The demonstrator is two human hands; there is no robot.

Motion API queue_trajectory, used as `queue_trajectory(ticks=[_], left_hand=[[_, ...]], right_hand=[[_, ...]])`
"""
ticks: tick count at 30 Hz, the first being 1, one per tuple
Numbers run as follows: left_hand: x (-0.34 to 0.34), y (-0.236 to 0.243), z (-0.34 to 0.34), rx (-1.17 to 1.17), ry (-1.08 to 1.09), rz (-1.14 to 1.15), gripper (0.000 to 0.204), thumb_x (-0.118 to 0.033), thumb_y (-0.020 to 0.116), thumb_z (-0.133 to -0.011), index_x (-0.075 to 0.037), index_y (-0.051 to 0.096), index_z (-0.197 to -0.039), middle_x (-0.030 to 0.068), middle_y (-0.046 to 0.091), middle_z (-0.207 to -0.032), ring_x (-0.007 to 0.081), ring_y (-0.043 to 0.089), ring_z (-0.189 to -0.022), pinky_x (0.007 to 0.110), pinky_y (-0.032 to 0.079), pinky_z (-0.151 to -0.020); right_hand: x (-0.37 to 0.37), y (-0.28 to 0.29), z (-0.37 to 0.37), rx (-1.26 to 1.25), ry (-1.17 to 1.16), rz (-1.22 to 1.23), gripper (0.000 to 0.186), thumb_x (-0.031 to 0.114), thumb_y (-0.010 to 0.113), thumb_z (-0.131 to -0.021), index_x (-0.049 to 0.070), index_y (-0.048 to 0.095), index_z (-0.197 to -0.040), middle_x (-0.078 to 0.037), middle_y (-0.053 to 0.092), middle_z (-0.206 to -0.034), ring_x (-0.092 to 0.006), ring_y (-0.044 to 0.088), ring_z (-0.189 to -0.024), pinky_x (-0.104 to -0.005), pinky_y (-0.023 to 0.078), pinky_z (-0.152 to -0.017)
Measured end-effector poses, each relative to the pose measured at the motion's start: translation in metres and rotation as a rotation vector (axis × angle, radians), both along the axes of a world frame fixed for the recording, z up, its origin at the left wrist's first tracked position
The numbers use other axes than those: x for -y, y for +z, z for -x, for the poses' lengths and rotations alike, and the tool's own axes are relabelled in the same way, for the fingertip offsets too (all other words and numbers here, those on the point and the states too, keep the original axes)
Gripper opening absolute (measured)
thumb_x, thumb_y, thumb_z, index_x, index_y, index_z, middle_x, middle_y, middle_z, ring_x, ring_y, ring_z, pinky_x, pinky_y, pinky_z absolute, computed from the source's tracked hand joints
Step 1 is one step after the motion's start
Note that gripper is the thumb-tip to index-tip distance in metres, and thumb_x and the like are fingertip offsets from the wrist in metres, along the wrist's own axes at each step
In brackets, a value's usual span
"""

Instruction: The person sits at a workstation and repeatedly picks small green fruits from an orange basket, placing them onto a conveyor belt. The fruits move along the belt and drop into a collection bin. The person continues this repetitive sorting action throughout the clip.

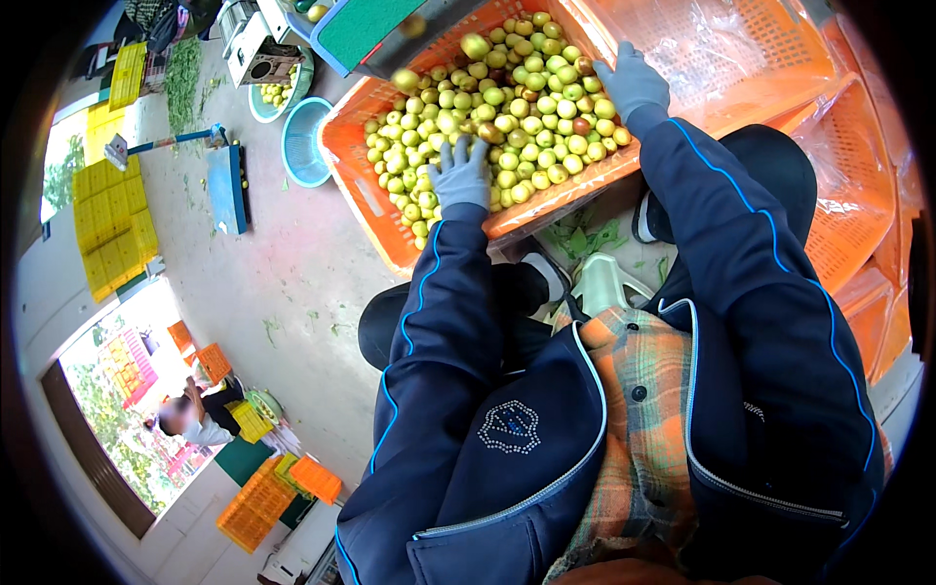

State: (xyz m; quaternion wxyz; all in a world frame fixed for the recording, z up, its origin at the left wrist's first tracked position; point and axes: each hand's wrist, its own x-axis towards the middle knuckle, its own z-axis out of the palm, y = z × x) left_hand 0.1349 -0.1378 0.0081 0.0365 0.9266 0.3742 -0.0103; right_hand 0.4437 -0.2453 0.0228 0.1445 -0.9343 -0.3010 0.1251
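Observation:
In front of me an orange plastic crate [366, 219] holds many small round yellow-green fruits [531, 107] that look like jujubes, a few of them brown. My left hand [460, 177], in a grey glove, lies on the fruits near the crate's near side, its fingers spread. At the crate's right edge is my right hand [636, 83], also gloved in grey, with its fingers stretched out and nothing seen in them. Above the crate's far left corner, several blurred fruits drop beside a green-topped chute [366, 29].
To the right stand more orange crates [829, 175] lined with clear plastic. Left of my crate are a blue basin [307, 141] and a basin of fruits [273, 93]. A blue platform scale [226, 190] stands farther left. Another person [195, 419] sits by the doorway.

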Motion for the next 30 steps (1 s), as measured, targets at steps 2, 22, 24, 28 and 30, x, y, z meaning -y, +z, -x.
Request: queue_trajectory(ticks=[2,22,24,28,30], left_hand=[[-0.004,-0.001,0.005,-0.051,0.086,-0.001,0.045,-0.032,0.068,-0.082,-0.027,0.059,-0.126,0.0065,0.051,-0.136,0.0317,0.044,-0.129,0.054,0.031,-0.105],[-0.162,-0.006,0.192,0.305,0.664,0.469,0.059,-0.022,0.069,-0.085,-0.002,0.044,-0.135,0.0184,0.063,-0.109,0.0306,0.065,-0.092,0.042,0.055,-0.078],[-0.162,-0.014,0.192,0.376,0.859,0.732,0.059,-0.021,0.068,-0.087,-0.001,0.041,-0.135,0.0196,0.063,-0.108,0.0326,0.066,-0.087,0.046,0.056,-0.068],[-0.173,-0.029,0.216,0.19,0.82,0.686,0.053,-0.017,0.067,-0.087,0.003,0.045,-0.13,0.0194,0.064,-0.107,0.0316,0.067,-0.089,0.046,0.056,-0.069],[-0.167,-0.032,0.206,0.063,0.752,0.574,0.048,-0.015,0.067,-0.086,0.005,0.05,-0.126,0.0187,0.066,-0.104,0.0299,0.068,-0.087,0.043,0.056,-0.07]], right_hand=[[0.001,0.001,0.0,0.004,0.0,-0.011,0.051,0.051,0.055,-0.091,0.008,0.045,-0.116,-0.018,0.059,-0.117,-0.0373,0.066,-0.096,-0.0514,0.052,-0.079],[0.001,0.007,0.001,-0.001,0.0,0.003,0.049,0.049,0.059,-0.089,0.007,0.047,-0.114,-0.017,0.059,-0.114,-0.0363,0.065,-0.096,-0.0502,0.052,-0.078],[0.003,0.009,-0.001,0.007,-0.008,0.015,0.049,0.049,0.059,-0.089,0.007,0.047,-0.114,-0.017,0.06,-0.114,-0.0362,0.065,-0.096,-0.0502,0.052,-0.078],[-0.001,0.007,0.002,0.01,0.0,0.018,0.049,0.049,0.058,-0.09,0.007,0.047,-0.114,-0.017,0.06,-0.113,-0.0355,0.065,-0.095,-0.0498,0.052,-0.078],[0.001,0.005,0.0,0.036,0.001,0.025,0.05,0.05,0.058,-0.09,0.007,0.048,-0.113,-0.016,0.061,-0.112,-0.035,0.065,-0.095,-0.0495,0.052,-0.077]])
